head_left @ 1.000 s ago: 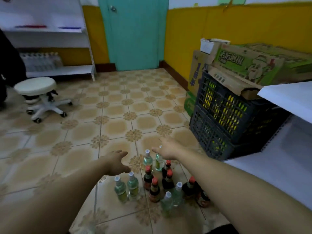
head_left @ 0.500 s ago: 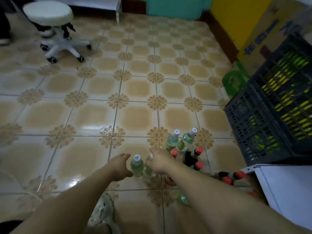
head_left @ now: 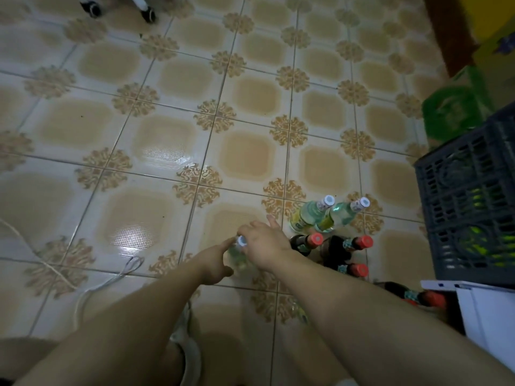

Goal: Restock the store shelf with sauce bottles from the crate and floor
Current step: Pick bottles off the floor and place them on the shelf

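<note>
Sauce bottles stand in a cluster on the tiled floor. My left hand reaches down with forefinger and thumb on either side of a clear bottle with a white cap. My right hand hangs just right of that cap, fingers curled downward; what lies beneath it is hidden. Two more clear white-capped bottles stand beyond. Dark bottles with red caps stand to the right. Another dark bottle lies by the white shelf.
A dark plastic crate stands at the right, a green package behind it. The stool's wheels show at the top left. A thin cord trails over the tiles at the left. My shoe is below the arms.
My view has tilted further down to the floor. Both hands have dropped lower and closed in on the nearest clear bottles; the left hand now brackets one.
</note>
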Demonstrator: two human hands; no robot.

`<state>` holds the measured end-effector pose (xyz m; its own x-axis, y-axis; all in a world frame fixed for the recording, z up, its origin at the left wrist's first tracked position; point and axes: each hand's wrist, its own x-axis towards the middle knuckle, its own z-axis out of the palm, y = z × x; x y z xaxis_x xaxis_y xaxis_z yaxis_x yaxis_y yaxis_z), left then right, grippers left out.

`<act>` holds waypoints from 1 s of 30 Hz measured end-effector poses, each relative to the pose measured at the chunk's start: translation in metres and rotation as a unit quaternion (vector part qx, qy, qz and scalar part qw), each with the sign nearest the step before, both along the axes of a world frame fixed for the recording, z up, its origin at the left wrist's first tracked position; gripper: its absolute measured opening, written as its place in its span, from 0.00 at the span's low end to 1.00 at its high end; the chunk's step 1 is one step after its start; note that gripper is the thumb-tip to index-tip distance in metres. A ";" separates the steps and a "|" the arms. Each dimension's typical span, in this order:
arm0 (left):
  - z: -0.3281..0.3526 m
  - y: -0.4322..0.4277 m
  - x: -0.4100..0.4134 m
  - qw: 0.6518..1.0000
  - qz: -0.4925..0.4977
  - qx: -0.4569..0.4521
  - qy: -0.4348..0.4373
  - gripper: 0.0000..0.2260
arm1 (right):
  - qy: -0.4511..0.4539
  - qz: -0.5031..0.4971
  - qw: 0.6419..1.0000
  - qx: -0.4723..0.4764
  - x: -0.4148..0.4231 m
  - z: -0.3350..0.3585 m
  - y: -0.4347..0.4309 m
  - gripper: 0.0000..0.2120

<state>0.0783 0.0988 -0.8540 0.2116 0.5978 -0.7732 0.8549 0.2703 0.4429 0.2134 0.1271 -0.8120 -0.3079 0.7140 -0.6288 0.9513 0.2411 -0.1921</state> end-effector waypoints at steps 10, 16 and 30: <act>0.063 -0.005 -0.008 0.994 0.034 0.071 -0.078 0.44 | 0.196 -0.161 0.964 0.079 0.007 0.085 -0.026 0.19; 0.152 -0.021 -0.003 0.952 0.123 0.151 -0.235 0.34 | 0.327 -0.264 0.865 0.273 0.014 0.196 -0.047 0.19; 0.382 -0.111 0.096 0.836 0.071 0.183 -0.512 0.25 | 0.453 -0.387 0.703 0.388 0.110 0.422 -0.150 0.14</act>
<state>0.1740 -0.0123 -0.4722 0.5578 0.8299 0.0106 -0.0531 0.0229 0.9983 0.3237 -0.0224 -0.3901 0.3398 0.9076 0.2465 0.4264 0.0849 -0.9005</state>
